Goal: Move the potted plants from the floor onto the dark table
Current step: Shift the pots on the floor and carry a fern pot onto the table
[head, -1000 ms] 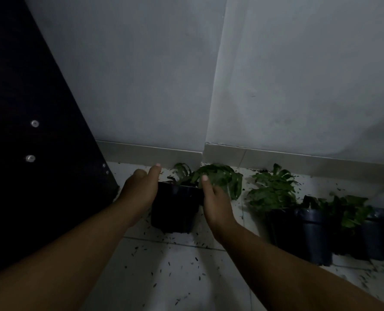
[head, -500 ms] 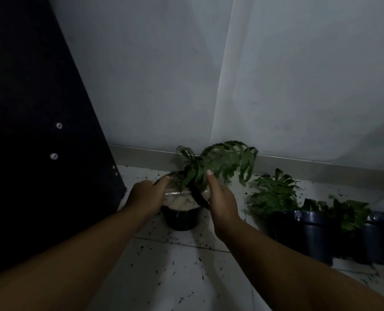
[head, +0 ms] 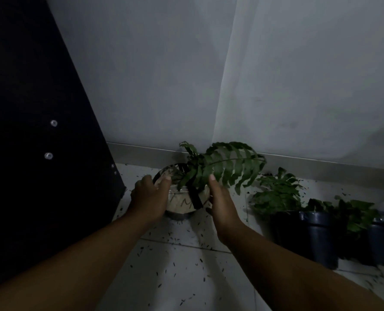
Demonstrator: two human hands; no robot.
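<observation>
With the left hand (head: 149,196) and right hand (head: 220,198) both clasping the fern pot (head: 182,204) between them, low over the floor (head: 186,277), I'd lift level so the frond (head: 229,167) above the right hand's fingertips isn't crushed.

The scene is dim and grainy, with a cold grey cast; the wall (head: 298,86) is the brightest area, lit softly and evenly. The dark panel (head: 29,131) at left is near black, showing only two glinting screws (head: 53,123). Wide-angle bending curves the edges, and the forearms look soft and murky.
</observation>
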